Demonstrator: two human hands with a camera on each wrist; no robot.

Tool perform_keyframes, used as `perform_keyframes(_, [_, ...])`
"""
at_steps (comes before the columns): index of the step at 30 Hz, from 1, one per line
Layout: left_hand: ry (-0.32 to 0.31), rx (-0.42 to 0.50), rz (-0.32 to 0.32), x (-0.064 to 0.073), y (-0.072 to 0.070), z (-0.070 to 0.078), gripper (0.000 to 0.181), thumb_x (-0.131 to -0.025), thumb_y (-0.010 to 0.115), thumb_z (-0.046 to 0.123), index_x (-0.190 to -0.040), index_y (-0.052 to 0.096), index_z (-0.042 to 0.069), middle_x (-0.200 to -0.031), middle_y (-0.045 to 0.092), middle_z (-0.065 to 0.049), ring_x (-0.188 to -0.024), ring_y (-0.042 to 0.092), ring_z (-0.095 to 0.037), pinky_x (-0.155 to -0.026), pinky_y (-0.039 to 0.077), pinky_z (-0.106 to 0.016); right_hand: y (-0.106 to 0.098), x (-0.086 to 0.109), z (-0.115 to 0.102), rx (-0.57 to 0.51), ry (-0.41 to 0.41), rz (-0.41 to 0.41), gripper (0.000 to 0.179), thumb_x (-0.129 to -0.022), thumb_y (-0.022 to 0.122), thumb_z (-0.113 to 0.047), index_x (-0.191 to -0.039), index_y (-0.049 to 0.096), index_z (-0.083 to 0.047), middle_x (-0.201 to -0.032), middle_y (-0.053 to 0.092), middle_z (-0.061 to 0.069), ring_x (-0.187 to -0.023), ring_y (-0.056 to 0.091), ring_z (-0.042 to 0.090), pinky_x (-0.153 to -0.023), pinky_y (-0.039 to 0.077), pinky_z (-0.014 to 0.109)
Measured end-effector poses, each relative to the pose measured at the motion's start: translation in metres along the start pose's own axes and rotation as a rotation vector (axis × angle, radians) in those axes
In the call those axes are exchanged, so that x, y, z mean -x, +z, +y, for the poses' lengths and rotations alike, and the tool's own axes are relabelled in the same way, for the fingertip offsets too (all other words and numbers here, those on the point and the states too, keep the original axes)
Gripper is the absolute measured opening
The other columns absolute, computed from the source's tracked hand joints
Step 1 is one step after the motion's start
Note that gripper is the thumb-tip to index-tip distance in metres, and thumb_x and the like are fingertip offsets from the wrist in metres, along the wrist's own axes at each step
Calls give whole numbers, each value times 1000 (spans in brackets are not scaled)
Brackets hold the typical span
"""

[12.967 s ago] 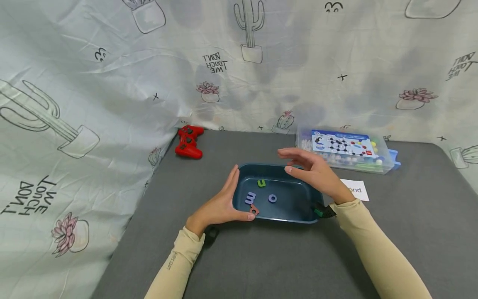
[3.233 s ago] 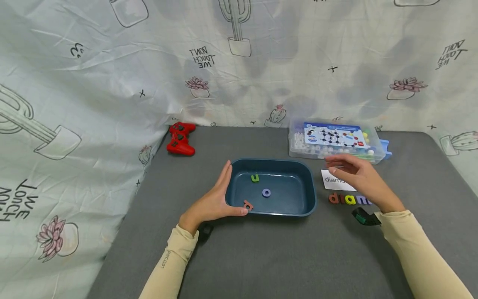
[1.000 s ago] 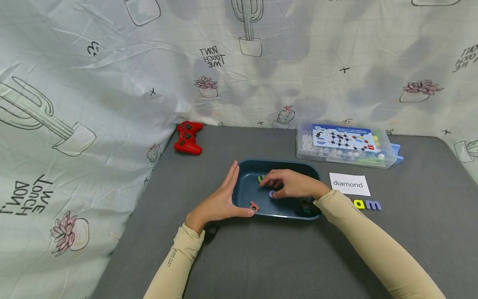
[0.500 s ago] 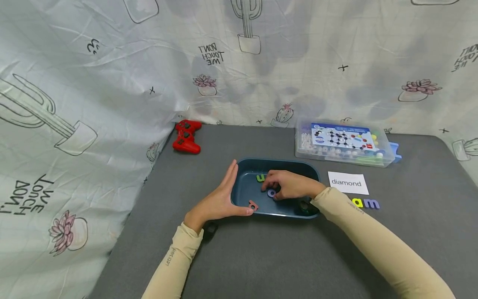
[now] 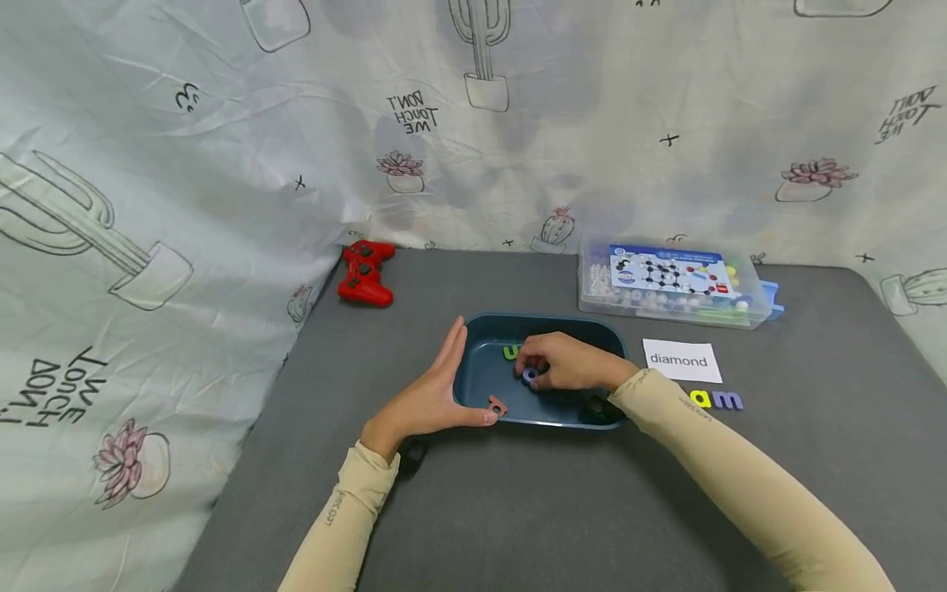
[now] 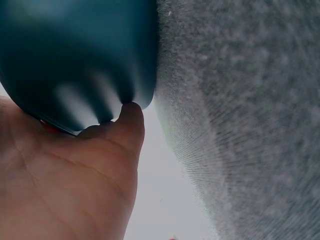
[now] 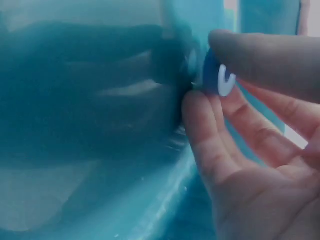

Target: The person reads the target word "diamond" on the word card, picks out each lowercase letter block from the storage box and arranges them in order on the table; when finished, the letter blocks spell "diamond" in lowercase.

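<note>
Purple o [image 5: 529,376] pinched in right hand [image 5: 571,362], left hand [image 5: 423,402] spread against tray [image 5: 481,380], green letter [image 5: 510,353] in head view only

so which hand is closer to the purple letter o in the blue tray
Right. The right hand has the purple letter o between its thumb and fingers; the left hand is farther off, at the left end of the blue tray.

Passable over the near table [image 5: 503,514] between both sleeves [image 5: 740,473], up to the tray [image 5: 547,410]. Blocked at its left end by the left hand [image 5: 420,403], over its right half by the right hand [image 5: 570,363]; behind on the right, narrowed by the plastic box [image 5: 669,284].
</note>
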State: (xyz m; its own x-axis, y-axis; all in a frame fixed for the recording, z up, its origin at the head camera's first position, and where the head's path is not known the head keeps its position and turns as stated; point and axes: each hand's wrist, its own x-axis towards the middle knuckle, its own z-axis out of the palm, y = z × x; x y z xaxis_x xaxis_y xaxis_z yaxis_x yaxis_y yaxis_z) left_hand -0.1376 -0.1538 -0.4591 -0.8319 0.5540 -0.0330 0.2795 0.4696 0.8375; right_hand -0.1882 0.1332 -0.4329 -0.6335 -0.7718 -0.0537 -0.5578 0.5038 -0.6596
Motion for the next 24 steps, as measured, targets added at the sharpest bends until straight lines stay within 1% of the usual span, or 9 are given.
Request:
perform_keyframes(5, [-4,-16,-1,-1,2,-2,131,-87,86,47,-172,-11,24,-177,-20,11,-162,6,-25,-123,26,-62,-1,5,-3,-42,19,50,20,-95,78,3,-114,76,-4,-113,70,4,-100,69,19,-92,59,42])
perform_keyframes(9, [-6,-11,-2,-1,2,-1,131,-87,86,50,-172,-11,26,-177,-19,11,-162,6,-25,-122,27,-62,-3,10,-9,-50,32,92,20,-96,76,2,-115,76,-4,-116,70,5,-102,70,21,-92,60,43])
perform_keyframes(11, [-7,-9,-3,0,3,-1,132,-86,86,51,-172,-11,26,-178,-19,8,-162,7,-26,-122,28,-63,-5,13,-12,-49,37,115,20,-97,75,1,-116,75,-3,-117,71,4,-103,70,21,-92,60,44])
perform_keyframes(14, [-12,-17,0,0,3,-1,133,-86,87,51,-172,-11,25,-178,-19,7,-162,8,-28,-121,28,-65,-10,18,-16,-59,16,142,21,-98,74,-1,-119,75,-3,-118,72,4,-103,71,21,-93,59,45])
perform_keyframes(17, [-24,-25,9,0,3,-1,133,-86,87,49,-172,-11,25,-178,-18,9,-162,9,-27,-121,29,-65,-16,24,-19,-62,-23,168,21,-99,73,-1,-119,77,-6,-120,72,2,-102,69,19,-92,59,47])
perform_keyframes(20, [-34,-29,15,0,3,-1,133,-86,87,48,-172,-11,25,-177,-19,11,-162,8,-26,-121,29,-65,-23,31,-23,-50,-53,185,21,-99,74,0,-117,80,-11,-121,72,0,-98,67,17,-88,59,46])
perform_keyframes(22, [-37,-30,15,0,3,-1,132,-86,87,47,-172,-12,26,-177,-20,13,-162,8,-27,-120,29,-66,-26,35,-24,-32,-51,192,21,-99,74,-1,-115,81,-14,-121,72,-2,-96,65,15,-85,58,41])
perform_keyframes(24, [-36,-30,16,0,2,0,132,-86,87,46,-172,-11,26,-176,-20,14,-162,7,-28,-120,28,-66,-29,39,-26,-28,-34,199,21,-99,75,-2,-115,82,-14,-121,72,-3,-95,65,14,-82,57,38])
